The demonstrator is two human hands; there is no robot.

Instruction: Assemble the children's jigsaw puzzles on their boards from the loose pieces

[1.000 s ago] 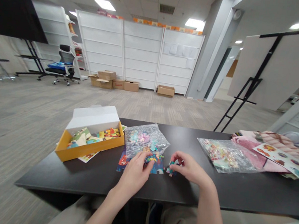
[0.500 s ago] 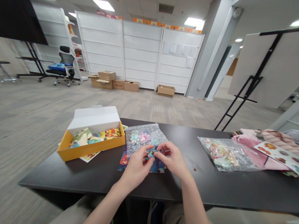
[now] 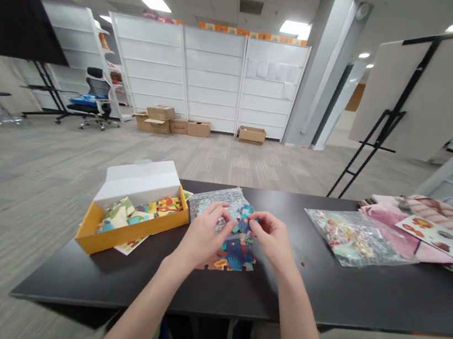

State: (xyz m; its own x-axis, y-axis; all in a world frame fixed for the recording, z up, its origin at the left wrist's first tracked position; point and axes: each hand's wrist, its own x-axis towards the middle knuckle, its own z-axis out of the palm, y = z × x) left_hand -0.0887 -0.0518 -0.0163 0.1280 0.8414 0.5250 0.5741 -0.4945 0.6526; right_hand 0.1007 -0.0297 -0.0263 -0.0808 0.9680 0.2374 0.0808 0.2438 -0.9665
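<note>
My right hand [image 3: 270, 232] pinches a teal jigsaw puzzle piece [image 3: 242, 217] between thumb and forefinger, holding it above the table. My left hand [image 3: 209, 228] hovers just left of the piece, its fingers curved and thumb apart, with nothing visible between them. Below both hands lies a joined section of jigsaw puzzle [image 3: 235, 257] in dark blue and orange, partly covered by the left hand. Behind them, a clear plastic bag [image 3: 227, 194] of puzzle pieces rests on the table, its middle hidden by the left hand.
On the left stands an open yellow box [image 3: 139, 230] with large puzzle pieces inside and a printed sheet [image 3: 132, 245] partly under it. To the right lie another plastic bag [image 3: 351, 236], a pink cloth [image 3: 394, 230] and a sticker sheet [image 3: 442, 239]. The black table [image 3: 144, 286] ends near my legs.
The right hand has lifted and turned the teal piece so more of it shows. The left hand has loosened from the piece and drawn slightly left. The view has shifted a little.
</note>
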